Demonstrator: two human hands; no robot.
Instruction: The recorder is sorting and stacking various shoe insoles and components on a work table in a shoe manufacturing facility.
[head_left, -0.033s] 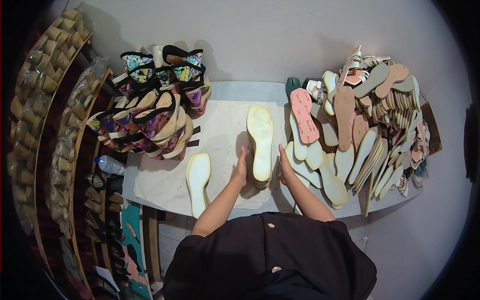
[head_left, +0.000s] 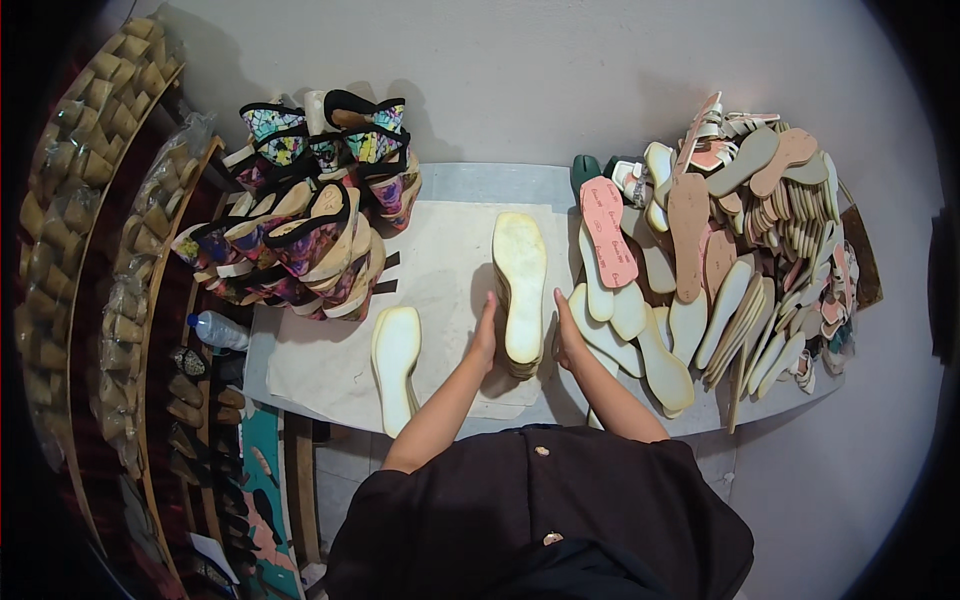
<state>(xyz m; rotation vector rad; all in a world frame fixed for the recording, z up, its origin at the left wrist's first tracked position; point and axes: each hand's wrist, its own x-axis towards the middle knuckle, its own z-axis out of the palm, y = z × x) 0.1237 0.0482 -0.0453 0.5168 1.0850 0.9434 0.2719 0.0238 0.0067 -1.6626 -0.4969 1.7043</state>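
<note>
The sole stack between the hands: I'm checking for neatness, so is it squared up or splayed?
Squared up. The stack shows one cream outline on top, layers aligned at its near end, with the left hand and right hand pressed against its sides.

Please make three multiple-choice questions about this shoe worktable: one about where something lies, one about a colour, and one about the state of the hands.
1. Where does the single pale sole lie?
A. To the left of the stack between the hands
B. On top of the pile at the right
C. On the floor

2. What colour is the insole lying face up at the left edge of the right pile?
A. Green
B. Pink
C. Black

3. How are the hands placed?
A. Both raised in the air
B. One on each side of the stack of soles
C. Both on the water bottle

Answers:
1. A, it rests alone on the white table sheet, left of the left hand.
2. B, its surface is pink.
3. B, the left hand and the right hand flank the stack.
</note>
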